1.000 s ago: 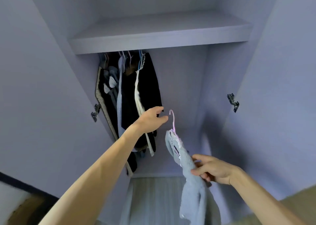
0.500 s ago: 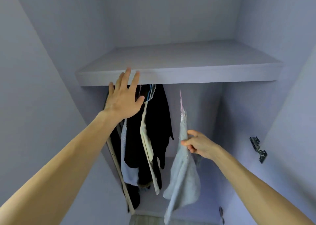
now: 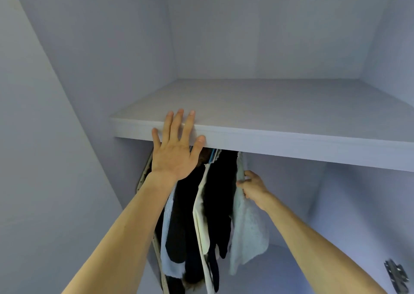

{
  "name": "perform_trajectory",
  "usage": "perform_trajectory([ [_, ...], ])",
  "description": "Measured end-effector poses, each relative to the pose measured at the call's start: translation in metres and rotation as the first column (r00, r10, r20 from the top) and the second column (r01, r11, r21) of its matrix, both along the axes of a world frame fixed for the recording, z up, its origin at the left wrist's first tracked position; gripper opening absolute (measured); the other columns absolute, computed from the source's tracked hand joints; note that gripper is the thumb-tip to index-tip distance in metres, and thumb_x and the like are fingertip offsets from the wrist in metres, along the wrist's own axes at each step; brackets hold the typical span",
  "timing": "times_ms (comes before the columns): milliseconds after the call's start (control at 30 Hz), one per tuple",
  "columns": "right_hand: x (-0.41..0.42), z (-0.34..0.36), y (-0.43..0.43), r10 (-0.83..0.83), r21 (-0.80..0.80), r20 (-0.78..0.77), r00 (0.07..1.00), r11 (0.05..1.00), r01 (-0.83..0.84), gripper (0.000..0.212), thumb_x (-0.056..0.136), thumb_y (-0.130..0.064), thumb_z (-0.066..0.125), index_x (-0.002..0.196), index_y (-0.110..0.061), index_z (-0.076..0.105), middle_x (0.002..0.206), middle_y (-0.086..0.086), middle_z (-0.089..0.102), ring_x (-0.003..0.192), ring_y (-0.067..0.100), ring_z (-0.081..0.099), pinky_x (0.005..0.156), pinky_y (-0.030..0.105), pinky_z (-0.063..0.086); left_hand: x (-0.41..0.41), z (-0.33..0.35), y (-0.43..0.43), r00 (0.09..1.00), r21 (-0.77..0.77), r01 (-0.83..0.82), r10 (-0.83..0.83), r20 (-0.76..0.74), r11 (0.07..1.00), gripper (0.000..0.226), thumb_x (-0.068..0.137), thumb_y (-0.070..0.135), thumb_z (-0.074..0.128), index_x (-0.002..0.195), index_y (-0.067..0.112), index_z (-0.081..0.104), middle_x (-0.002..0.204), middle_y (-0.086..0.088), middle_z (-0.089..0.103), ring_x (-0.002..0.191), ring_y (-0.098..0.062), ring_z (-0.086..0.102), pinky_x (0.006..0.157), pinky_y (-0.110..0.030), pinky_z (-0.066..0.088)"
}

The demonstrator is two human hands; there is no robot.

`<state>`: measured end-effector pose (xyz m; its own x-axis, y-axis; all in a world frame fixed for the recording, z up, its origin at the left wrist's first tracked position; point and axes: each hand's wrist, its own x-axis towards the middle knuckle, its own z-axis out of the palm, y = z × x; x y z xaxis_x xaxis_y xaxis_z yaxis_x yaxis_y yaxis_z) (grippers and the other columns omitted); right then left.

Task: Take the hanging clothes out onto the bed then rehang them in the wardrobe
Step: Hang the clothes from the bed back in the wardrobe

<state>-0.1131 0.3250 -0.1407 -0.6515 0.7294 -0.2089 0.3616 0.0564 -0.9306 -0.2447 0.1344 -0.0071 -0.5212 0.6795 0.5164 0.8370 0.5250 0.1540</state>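
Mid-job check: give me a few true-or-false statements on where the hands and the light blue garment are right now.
1. The left hand lies flat, fingers straight, against the front edge of the shelf. True.
2. The right hand holds nothing. False: its grip is on the light blue garment, near the garment's top.
3. The light blue garment hangs to the right of the dark clothes. True.
4. The light blue garment lies on top of the shelf. False: it hangs below the shelf.
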Motion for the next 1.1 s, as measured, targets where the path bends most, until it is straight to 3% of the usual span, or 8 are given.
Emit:
perform_trajectory([
  [167, -0.030, -0.021, -0.011, 0.085, 0.235, 0.133, 0.988, 0.965, -0.115, 0.038, 0.100, -0.024, 0.050, 0.137, -0.017, 0.045, 0.086, -0.005, 0.059, 0.080, 0.014, 0.057, 0.072, 0.025, 0.044, -0.008, -0.010, 0.005, 0.998, 0.056, -0.004, 0.008, -0.064, 0.998, 0.067, 0.102, 0.060, 0.016, 0.154, 0.036, -0.019, 0.167, 0.002, -0.006, 0.152, -0.018, -0.015, 0.120, -0.063, 0.004],
  [300, -0.056, -0.011, -0.025, 0.163, 0.285, 0.226, 0.960, 0.932, -0.226, 0.044, 0.102, -0.021, 0.046, 0.143, -0.010, 0.039, 0.126, 0.011, 0.058, 0.113, 0.029, 0.058, 0.090, 0.030, 0.046, -0.010, -0.012, 0.006, 0.998, 0.052, -0.017, 0.020, -0.060, 0.999, 0.067, 0.102, 0.059, 0.017, 0.156, 0.035, -0.015, 0.167, 0.002, -0.005, 0.152, -0.018, -0.015, 0.120, -0.063, 0.005],
  [400, -0.066, -0.018, -0.028, 0.151, 0.268, 0.220, 0.964, 0.941, -0.208, 0.044, 0.100, -0.024, 0.043, 0.142, -0.011, 0.038, 0.125, 0.015, 0.062, 0.103, 0.028, 0.061, 0.086, 0.035, 0.052, -0.008, -0.011, 0.005, 0.998, 0.044, -0.038, 0.040, -0.047, 0.998, 0.067, 0.102, 0.060, 0.017, 0.156, 0.035, -0.015, 0.167, 0.004, -0.007, 0.152, -0.017, -0.017, 0.120, -0.062, 0.005],
  [500, -0.061, -0.027, -0.030, 0.132, 0.265, 0.226, 0.965, 0.945, -0.192, 0.054, 0.103, -0.033, 0.040, 0.152, -0.013, 0.028, 0.127, 0.014, 0.061, 0.113, 0.031, 0.060, 0.087, 0.034, 0.049, -0.004, -0.009, 0.004, 0.999, 0.042, -0.050, 0.050, -0.012, 0.998, 0.067, 0.102, 0.060, 0.019, 0.156, 0.037, -0.014, 0.166, 0.006, -0.011, 0.152, -0.016, -0.019, 0.121, -0.061, 0.004],
  [567, -0.049, -0.031, -0.032, 0.123, 0.280, 0.247, 0.961, 0.941, -0.192, 0.054, 0.103, -0.041, 0.040, 0.148, -0.013, 0.032, 0.120, 0.012, 0.064, 0.108, 0.030, 0.062, 0.081, 0.033, 0.048, -0.002, -0.008, 0.001, 0.999, 0.038, -0.052, 0.052, 0.003, 0.998, 0.068, 0.103, 0.058, 0.022, 0.156, 0.036, -0.014, 0.166, 0.006, -0.015, 0.151, -0.017, -0.020, 0.122, -0.060, 0.003],
  [733, -0.006, -0.037, -0.040, 0.113, 0.340, 0.314, 0.943, 0.914, -0.223, 0.055, 0.095, -0.038, 0.054, 0.143, -0.018, 0.037, 0.128, 0.004, 0.058, 0.110, 0.028, 0.061, 0.090, 0.037, 0.050, 0.020, -0.045, -0.041, 0.990, 0.047, -0.030, 0.024, 0.139, 0.998, 0.069, 0.101, 0.058, 0.030, 0.157, 0.043, -0.006, 0.166, 0.007, -0.014, 0.154, -0.024, 0.006, 0.122, -0.058, 0.011],
  [967, 0.061, -0.016, -0.128, 0.338, 0.426, 0.201, 0.919, 0.815, -0.393, 0.041, 0.099, -0.029, 0.054, 0.140, -0.028, 0.047, 0.137, -0.011, 0.054, 0.123, 0.009, 0.052, 0.101, 0.028, 0.044, 0.087, -0.163, -0.188, 0.832, -0.164, -0.232, 0.283, 0.477, 0.959, 0.064, 0.100, 0.058, 0.035, 0.158, 0.040, 0.012, 0.166, 0.011, -0.010, 0.154, -0.020, 0.000, 0.125, -0.044, 0.009],
  [1100, 0.097, -0.011, -0.209, 0.537, 0.512, 0.138, 0.832, 0.680, -0.524, 0.035, 0.101, -0.032, 0.051, 0.135, -0.033, 0.055, 0.130, -0.026, 0.050, 0.122, -0.006, 0.043, 0.101, 0.014, 0.034, 0.145, -0.201, -0.289, 0.725, -0.237, -0.392, 0.457, 0.516, 0.889, 0.069, 0.098, 0.062, 0.037, 0.158, 0.038, 0.014, 0.167, 0.006, 0.006, 0.154, -0.020, 0.009, 0.123, -0.039, 0.016],
])
